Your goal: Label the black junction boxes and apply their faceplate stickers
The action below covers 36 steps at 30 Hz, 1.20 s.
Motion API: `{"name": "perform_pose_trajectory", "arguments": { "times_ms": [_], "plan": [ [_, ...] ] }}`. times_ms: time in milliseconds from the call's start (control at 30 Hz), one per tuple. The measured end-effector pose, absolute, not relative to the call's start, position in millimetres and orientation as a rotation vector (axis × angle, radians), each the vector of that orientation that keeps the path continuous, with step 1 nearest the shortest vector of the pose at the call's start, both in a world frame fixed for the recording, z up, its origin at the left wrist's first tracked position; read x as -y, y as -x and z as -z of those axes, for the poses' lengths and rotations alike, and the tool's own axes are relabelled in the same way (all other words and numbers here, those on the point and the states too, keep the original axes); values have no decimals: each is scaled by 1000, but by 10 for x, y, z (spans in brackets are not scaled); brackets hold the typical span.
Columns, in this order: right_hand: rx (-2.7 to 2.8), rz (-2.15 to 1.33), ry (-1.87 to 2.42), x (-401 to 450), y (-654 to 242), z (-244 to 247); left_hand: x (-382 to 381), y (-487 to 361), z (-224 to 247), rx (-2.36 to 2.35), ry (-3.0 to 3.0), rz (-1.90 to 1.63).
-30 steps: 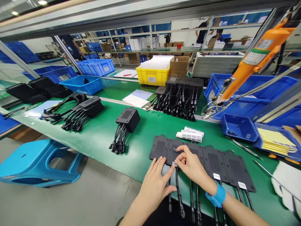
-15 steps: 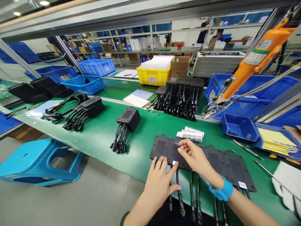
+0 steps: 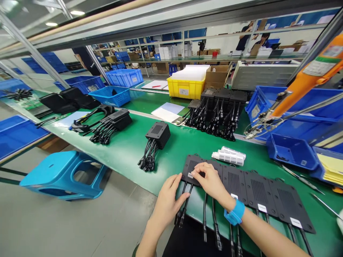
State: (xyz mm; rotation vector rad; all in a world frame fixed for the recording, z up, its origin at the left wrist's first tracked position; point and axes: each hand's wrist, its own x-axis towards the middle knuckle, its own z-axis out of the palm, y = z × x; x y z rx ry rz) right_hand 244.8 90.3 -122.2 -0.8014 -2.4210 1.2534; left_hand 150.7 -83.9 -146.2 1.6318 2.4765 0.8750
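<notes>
A row of flat black boxes (image 3: 258, 189) with vent slots lies on the green table, cables pointing toward me. Several have a small white label at the lower edge. My right hand (image 3: 210, 178), with a blue band (image 3: 235, 212) at the wrist, pinches a small white label (image 3: 190, 175) over the leftmost box (image 3: 189, 165). My left hand (image 3: 168, 200) has its fingers apart, fingertips at that box's left edge, thumb over its cables. Rolls of white labels (image 3: 229, 156) lie behind the row.
A black box with cables (image 3: 158, 134) stands left of the row, another group (image 3: 118, 119) farther left. Behind are a yellow bin (image 3: 186, 88) and stacked black units (image 3: 223, 96). An orange tool (image 3: 308, 78) hangs at right above blue bins (image 3: 292, 151). A blue stool (image 3: 64, 173) stands left.
The view has shifted, and both hands have moved left along the row to the leftmost box. A white label now shows at my right fingertips, and the box they were at is now partly behind my right hand.
</notes>
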Motion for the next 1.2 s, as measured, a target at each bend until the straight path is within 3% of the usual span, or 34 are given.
{"name": "perform_pose_trajectory", "arguments": {
  "times_ms": [433, 933, 1200],
  "plan": [
    [2562, -1001, 844, -760, -2434, 1314, 931, -1543, 1641, -2459, -1850, -798],
    [2604, -925, 829, -757, -2436, 1313, 894, -1572, 1531, -2486, -1929, -603],
    [2695, -770, 520, -778, -2551, 1257, 827, -1578, 1465, -2529, -1898, -604]
  ]
}}
